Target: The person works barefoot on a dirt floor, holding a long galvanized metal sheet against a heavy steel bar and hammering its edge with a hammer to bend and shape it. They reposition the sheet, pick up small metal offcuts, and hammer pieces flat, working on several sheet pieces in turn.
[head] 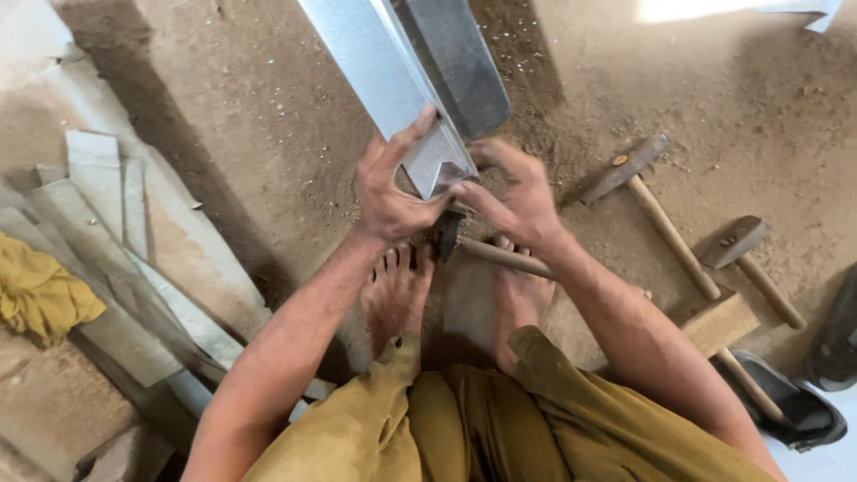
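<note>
Metal channel (393, 80) end gripped: left hand (388, 192) clasping its edge, right hand (518, 192) pinching corner, forearms converging.

Bare dirt floor (268, 107), sandy with small pebbles. Metal strips (107, 232) stacked on it, a yellow rag (40, 290) just left of them. Sunlight patch (696, 9) far off, top right.

folded shiny sheet-metal channel (393, 80) slants down onto the sandy ground.
</note>
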